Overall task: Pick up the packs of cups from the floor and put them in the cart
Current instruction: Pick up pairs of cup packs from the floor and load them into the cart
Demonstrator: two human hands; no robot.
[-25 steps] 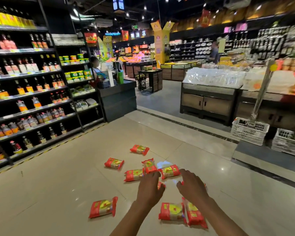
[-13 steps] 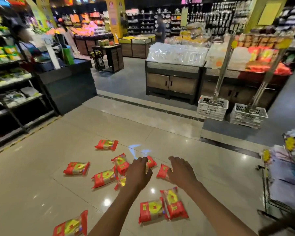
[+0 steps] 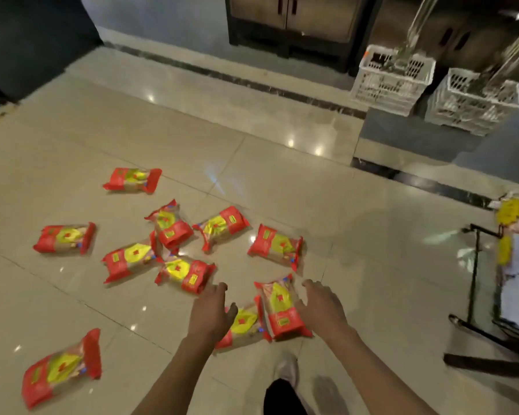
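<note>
— Where's the head camera looking?

— I've got only that one view. It sits at head height, tilted steeply down and forward at the floor, wide-angle, both forearms entering from the bottom edge, a shoe directly below.

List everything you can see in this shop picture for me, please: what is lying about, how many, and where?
packs of cups: ten, red and yellow, scattered on the floor; two lie between the hands
floor: one, glossy beige tiles with dark strips
crates: two, white, far right by the cabinet
cabinet: one, brown doors, dark frame, top centre
cart: one, black frame, right edge, partly cut off
shoe: one, pale, bottom centre
left hand: one, open, over the nearer pack
right hand: one, open, beside the upright-lying pack
</note>
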